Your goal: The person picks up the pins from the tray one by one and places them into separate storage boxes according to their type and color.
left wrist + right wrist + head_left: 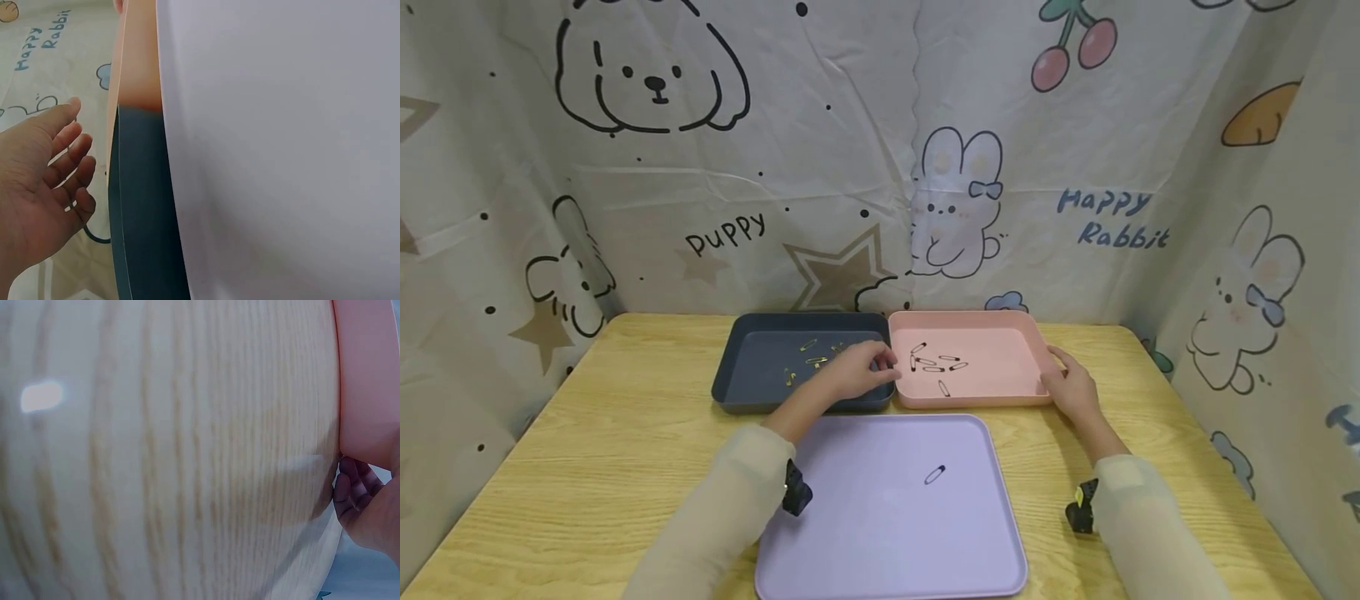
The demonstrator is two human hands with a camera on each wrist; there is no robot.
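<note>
My left hand [859, 371] is above the right side of the dark blue tray [741, 398], close to where it meets the pink tray [1000, 350]. Its fingers are loosely bent with nothing between them, as the left wrist view shows. Several gold safety pins [808, 344] lie in the blue tray, partly hidden by that hand. Several black safety pins [949, 358] are on the left half of the pink tray. At the pink tray's right wall, my right hand [1073, 390] grips the edge, thumb at the rim and fingers along the outside.
A lilac tray [887, 533] lies in front of the other two, bearing a single black safety pin [935, 475]. All three trays are on a wood-grain table [625, 467]. A printed curtain [820, 167] hangs behind and at both sides.
</note>
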